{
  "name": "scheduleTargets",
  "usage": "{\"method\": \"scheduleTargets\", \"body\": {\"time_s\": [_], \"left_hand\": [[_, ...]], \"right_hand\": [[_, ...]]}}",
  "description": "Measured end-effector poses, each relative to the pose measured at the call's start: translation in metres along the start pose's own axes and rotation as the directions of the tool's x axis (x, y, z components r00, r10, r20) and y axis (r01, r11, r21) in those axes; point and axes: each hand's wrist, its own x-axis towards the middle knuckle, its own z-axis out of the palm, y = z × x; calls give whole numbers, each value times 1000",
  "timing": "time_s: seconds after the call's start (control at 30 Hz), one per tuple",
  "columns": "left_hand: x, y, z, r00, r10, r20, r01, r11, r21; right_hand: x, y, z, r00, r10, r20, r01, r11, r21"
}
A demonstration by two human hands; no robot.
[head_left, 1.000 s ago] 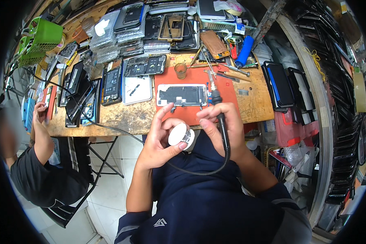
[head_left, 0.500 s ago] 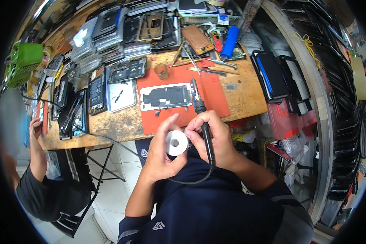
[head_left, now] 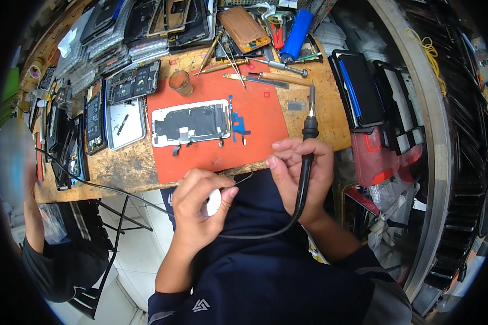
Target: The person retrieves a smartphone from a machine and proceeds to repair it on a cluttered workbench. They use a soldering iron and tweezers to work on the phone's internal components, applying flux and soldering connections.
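My left hand (head_left: 198, 203) is closed around a small white spool (head_left: 213, 202). A thin silvery wire (head_left: 245, 179) sticks out from its fingers, likely solder wire. My right hand (head_left: 309, 170) grips a black soldering iron (head_left: 307, 157), its metal tip pointing up and away over the right of the bench. Beyond my hands, an orange mat (head_left: 268, 116) bears a phone screen (head_left: 200, 124) with a white border and dark back. Blue strips (head_left: 237, 123) lie against the screen's right side. A small cup (head_left: 180, 83) of brownish stuff stands behind it.
Tweezers (head_left: 232, 64) and screwdrivers (head_left: 282, 66) lie at the mat's far edge. Opened devices (head_left: 133, 81) and stacked panels fill the bench's left and back. The iron's black cord (head_left: 255, 236) loops over my lap. At the left a person (head_left: 65, 260) sits by the bench.
My hands have moved apart: the right, with the soldering iron, went right, and the left turned the spool more edge-on. The view shifted, bringing the blue strips beside the screen into sight.
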Motion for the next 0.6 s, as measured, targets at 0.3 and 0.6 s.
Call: {"method": "scheduleTargets", "body": {"time_s": [0.3,0.6], "left_hand": [[12,4,8,994,107,-1,-98,913,397],[14,3,13,999,52,-3,-50,981,187]], "right_hand": [[30,0,-49,888,-225,400,382,845,-373],[39,15,-31,885,-130,446,228,958,-173]]}}
